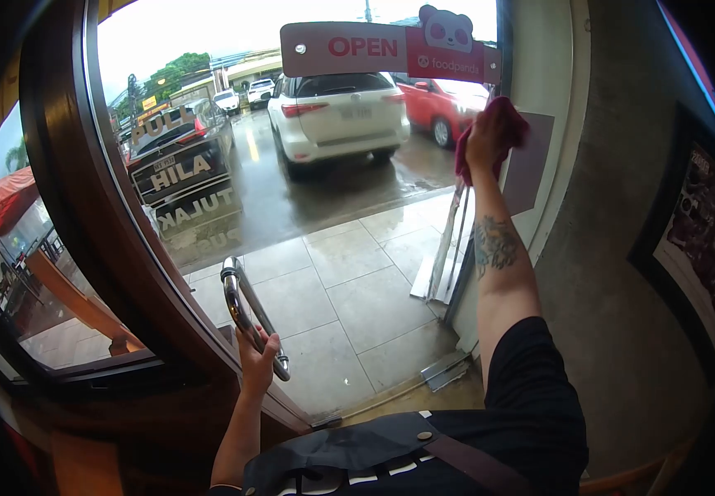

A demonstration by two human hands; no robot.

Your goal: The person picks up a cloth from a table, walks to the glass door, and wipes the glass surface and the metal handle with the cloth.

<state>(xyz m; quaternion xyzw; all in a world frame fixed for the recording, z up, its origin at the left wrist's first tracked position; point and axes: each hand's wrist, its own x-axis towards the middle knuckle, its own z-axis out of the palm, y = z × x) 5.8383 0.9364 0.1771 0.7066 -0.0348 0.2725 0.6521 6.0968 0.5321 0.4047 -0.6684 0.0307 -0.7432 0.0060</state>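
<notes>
Head view: the left hand point(258, 355), below and left of the frame's center, has its fingers closed around the chrome pull handle point(236, 299) of a glass door point(324, 289). At upper right, the right hand point(483, 142) holds a dark red cloth point(516, 131) at the door's edge, just below the foodpanda "OPEN" sign point(362, 50). Through the glass, a white SUV point(341, 124) stands at upper center, beside a red car point(423, 97). A framed picture point(694, 236) hangs on the wall at far right.

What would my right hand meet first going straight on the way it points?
Probably the right end of the OPEN sign, above your right hand, though the depth is unclear.
</notes>
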